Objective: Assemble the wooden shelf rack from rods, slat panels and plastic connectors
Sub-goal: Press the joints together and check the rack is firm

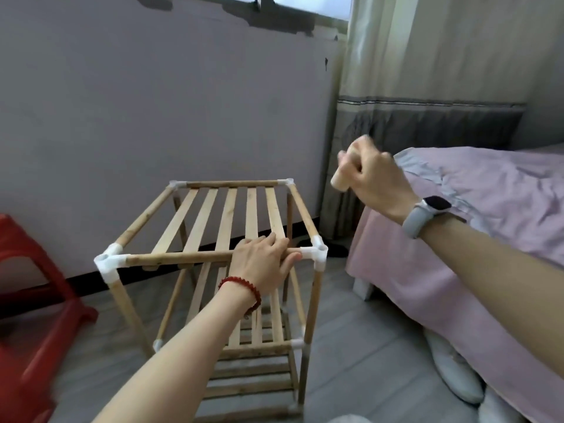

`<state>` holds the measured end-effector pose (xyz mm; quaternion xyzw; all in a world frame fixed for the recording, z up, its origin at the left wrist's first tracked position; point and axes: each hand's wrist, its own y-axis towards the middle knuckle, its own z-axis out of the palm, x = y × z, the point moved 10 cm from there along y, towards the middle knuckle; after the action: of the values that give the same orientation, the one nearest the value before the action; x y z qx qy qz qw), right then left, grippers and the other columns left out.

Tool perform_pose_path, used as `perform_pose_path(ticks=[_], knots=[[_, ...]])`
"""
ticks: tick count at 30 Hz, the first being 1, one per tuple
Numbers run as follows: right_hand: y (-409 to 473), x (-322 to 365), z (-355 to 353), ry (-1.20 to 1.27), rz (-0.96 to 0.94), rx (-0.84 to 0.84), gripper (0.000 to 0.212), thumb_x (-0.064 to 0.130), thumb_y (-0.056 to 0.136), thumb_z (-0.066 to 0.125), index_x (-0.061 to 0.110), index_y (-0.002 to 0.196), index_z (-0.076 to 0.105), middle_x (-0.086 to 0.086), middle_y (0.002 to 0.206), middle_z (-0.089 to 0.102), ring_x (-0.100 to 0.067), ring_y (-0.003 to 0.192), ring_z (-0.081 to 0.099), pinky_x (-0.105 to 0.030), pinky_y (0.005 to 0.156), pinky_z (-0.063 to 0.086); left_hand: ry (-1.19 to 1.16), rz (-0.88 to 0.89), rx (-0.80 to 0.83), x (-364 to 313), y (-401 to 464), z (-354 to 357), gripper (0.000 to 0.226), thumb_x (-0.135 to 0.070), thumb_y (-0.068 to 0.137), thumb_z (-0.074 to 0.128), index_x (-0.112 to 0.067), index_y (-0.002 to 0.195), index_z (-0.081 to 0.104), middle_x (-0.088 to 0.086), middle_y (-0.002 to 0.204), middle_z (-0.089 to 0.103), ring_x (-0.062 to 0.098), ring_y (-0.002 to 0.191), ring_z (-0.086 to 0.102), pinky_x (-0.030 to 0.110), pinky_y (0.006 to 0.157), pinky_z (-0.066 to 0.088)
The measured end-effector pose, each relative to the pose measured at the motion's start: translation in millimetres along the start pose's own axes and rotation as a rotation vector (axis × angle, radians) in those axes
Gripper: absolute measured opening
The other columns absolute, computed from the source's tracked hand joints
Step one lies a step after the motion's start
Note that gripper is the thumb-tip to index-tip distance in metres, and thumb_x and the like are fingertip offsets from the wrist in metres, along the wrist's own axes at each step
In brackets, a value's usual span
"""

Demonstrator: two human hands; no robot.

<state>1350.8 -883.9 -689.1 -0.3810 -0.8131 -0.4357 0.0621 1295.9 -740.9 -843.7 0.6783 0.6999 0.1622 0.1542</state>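
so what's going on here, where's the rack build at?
A person is assembling a wooden shelf rack standing on the floor beside a bed. The left hand grips the top tier's front rod near the front-right white plastic connector. The right hand is raised above the rack, gripping a short wooden rod. Three slatted tiers are visible.

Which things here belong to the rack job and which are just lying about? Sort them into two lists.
Job:
- wooden rack
- top slat panel
- white corner connector
- short wooden rod, gripped in the right hand
- left hand, holding the front top rod

Lying about:
- red stool
- bed
- curtain
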Motion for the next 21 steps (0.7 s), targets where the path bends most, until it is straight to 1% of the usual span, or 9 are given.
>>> perform_pose_path(ticks=[2, 4, 6, 8, 11, 12, 16, 18, 21], knots=[[-13.1, -1.5, -5.6, 0.078, -0.031, -0.156, 0.02, 0.028, 0.096, 0.043, 0.009, 0.089, 0.042, 0.001, 0.064, 0.054, -0.027, 0.063, 0.053, -0.034, 0.064, 0.038, 0.004, 0.003, -0.01, 0.1, 0.4, -1.4, 0.046, -0.055, 0.095, 0.025, -0.028, 0.122, 0.05, -0.009, 0.108, 0.059, 0.011, 0.097, 0.058, 0.026, 0.079, 0.038], [-53.5, -11.8, 53.4, -0.097, -0.014, 0.094, 0.021, 0.028, 0.096, 0.042, 0.007, 0.095, 0.046, -0.007, 0.07, 0.057, -0.034, 0.067, 0.059, -0.039, 0.06, 0.043, 0.012, -0.005, -0.016, 1.5, 0.1, -1.4, 0.045, -0.055, 0.095, 0.025, -0.028, 0.12, 0.051, -0.01, 0.105, 0.059, 0.01, 0.094, 0.059, 0.024, 0.075, 0.036], [-76.2, -25.0, 84.3, -0.265, -0.01, 0.326, 0.017, 0.029, 0.097, 0.041, 0.012, 0.093, 0.04, -0.004, 0.07, 0.057, -0.033, 0.071, 0.061, -0.037, 0.061, 0.044, 0.026, -0.006, -0.012, 0.2, -0.7, -0.2, 0.045, -0.055, 0.095, 0.025, -0.029, 0.119, 0.052, -0.01, 0.103, 0.06, 0.01, 0.091, 0.059, 0.023, 0.072, 0.034], [-48.9, -19.3, 61.6, -0.267, 0.002, 0.26, 0.018, 0.029, 0.097, 0.041, 0.014, 0.089, 0.037, 0.001, 0.065, 0.055, -0.032, 0.07, 0.06, -0.035, 0.061, 0.043, 0.015, -0.01, -0.003, -0.7, -0.6, -1.2, 0.045, -0.054, 0.095, 0.025, -0.028, 0.12, 0.052, -0.009, 0.103, 0.06, 0.011, 0.089, 0.059, 0.023, 0.071, 0.033], [-11.7, -1.1, 5.6, 0.027, 0.022, -0.083, 0.019, 0.026, 0.097, 0.043, 0.011, 0.087, 0.038, 0.008, 0.061, 0.052, -0.023, 0.061, 0.053, -0.034, 0.062, 0.041, 0.023, -0.012, 0.005, -1.0, -1.4, -1.5, 0.045, -0.055, 0.095, 0.024, -0.029, 0.121, 0.051, -0.01, 0.103, 0.059, 0.01, 0.088, 0.059, 0.023, 0.069, 0.032], [-17.5, 3.1, 8.4, 0.033, 0.002, -0.101, 0.018, 0.025, 0.097, 0.044, 0.011, 0.086, 0.038, 0.006, 0.06, 0.052, -0.022, 0.058, 0.053, -0.034, 0.061, 0.042, 0.027, -0.01, 0.006, -1.8, -2.0, -2.2, 0.044, -0.055, 0.095, 0.024, -0.029, 0.121, 0.05, -0.01, 0.102, 0.059, 0.01, 0.087, 0.059, 0.023, 0.068, 0.032], [-83.4, 6.3, 99.2, -0.371, -0.134, 0.41, 0.017, 0.029, 0.097, 0.039, 0.011, 0.098, 0.042, -0.008, 0.075, 0.063, -0.033, 0.068, 0.063, -0.045, 0.067, 0.052, 0.038, -0.009, 0.01, -1.7, -2.6, -3.6, 0.043, -0.054, 0.096, 0.026, -0.029, 0.119, 0.051, -0.009, 0.099, 0.058, 0.011, 0.087, 0.058, 0.022, 0.068, 0.032], [-49.7, 5.1, 78.7, -0.293, -0.071, 0.341, 0.017, 0.03, 0.096, 0.039, 0.014, 0.093, 0.039, -0.008, 0.078, 0.066, -0.034, 0.073, 0.062, -0.043, 0.07, 0.049, 0.028, -0.01, 0.027, -2.1, -2.2, -2.8, 0.044, -0.054, 0.096, 0.026, -0.028, 0.121, 0.051, -0.009, 0.101, 0.058, 0.012, 0.088, 0.058, 0.023, 0.068, 0.033], [-7.8, 7.1, 22.6, 0.026, 0.033, 0.022, 0.017, 0.029, 0.096, 0.041, 0.013, 0.09, 0.038, 0.001, 0.074, 0.066, -0.025, 0.07, 0.057, -0.033, 0.067, 0.042, 0.02, -0.016, 0.021, -2.7, -2.9, -3.2, 0.044, -0.054, 0.096, 0.027, -0.026, 0.121, 0.05, -0.008, 0.103, 0.058, 0.012, 0.092, 0.058, 0.023, 0.07, 0.032]])
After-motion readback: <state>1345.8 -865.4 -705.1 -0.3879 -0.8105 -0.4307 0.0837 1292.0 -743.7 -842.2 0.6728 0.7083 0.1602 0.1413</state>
